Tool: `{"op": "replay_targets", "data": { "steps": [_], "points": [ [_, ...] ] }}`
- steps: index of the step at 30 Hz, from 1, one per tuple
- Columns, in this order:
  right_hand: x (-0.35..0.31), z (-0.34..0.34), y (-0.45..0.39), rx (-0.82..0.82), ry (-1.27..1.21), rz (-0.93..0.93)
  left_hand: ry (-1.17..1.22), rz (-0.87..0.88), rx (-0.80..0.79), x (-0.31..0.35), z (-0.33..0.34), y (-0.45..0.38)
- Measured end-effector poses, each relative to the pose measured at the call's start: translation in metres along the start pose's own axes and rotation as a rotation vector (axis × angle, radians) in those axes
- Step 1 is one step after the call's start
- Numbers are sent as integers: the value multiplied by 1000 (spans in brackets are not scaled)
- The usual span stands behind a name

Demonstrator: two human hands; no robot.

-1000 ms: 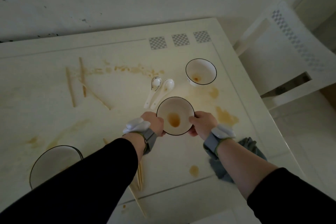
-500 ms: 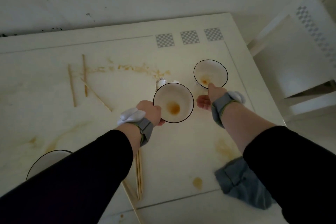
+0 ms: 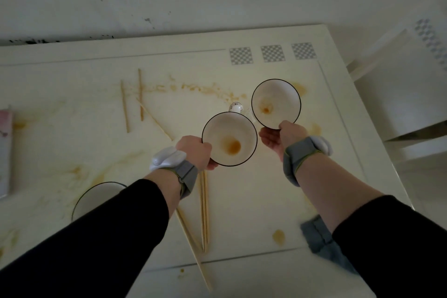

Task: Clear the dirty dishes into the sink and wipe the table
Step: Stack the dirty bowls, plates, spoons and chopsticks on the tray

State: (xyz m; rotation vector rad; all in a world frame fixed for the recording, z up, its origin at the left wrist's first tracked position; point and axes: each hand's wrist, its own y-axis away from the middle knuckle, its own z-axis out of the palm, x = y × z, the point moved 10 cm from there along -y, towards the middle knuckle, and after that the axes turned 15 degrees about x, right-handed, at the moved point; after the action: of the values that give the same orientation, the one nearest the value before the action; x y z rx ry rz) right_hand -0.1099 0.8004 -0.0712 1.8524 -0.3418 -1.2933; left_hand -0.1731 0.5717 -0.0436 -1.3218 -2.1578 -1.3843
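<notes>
Gripped at its near rim by the left hand (image 3: 196,152) is a white, dark-rimmed ceramic bowl with a brown sauce stain (image 3: 229,142), held above the stained cream table (image 3: 266,201). A second white dark-rimmed bowl (image 3: 276,103) is pinched at its near edge by the right hand (image 3: 281,134), just beyond the first. Nearer, pale wooden chopsticks (image 3: 204,210), a crumpled grey-blue cloth (image 3: 316,234) and a third bowl (image 3: 96,197), partly hidden by a black sleeve, are seen. Farther off, a white patterned spoon (image 3: 236,107) and more loose chopsticks (image 3: 124,106) are laid.
</notes>
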Motion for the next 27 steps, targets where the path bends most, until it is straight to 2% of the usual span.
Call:
{"op": "replay_targets", "data": {
  "steps": [5,11,17,27],
  "points": [
    [12,9,59,-75,44,-70,61,-5,43,-25,-52,5],
    [58,38,151,-175,128,-138,96,-2,91,-74,-143,12],
    [105,68,214,-245,190,-159,129,-19,111,-123,-206,9],
    [160,99,260,-275,343,-258,92,-90,119,-183,-238,-4]
  ]
}}
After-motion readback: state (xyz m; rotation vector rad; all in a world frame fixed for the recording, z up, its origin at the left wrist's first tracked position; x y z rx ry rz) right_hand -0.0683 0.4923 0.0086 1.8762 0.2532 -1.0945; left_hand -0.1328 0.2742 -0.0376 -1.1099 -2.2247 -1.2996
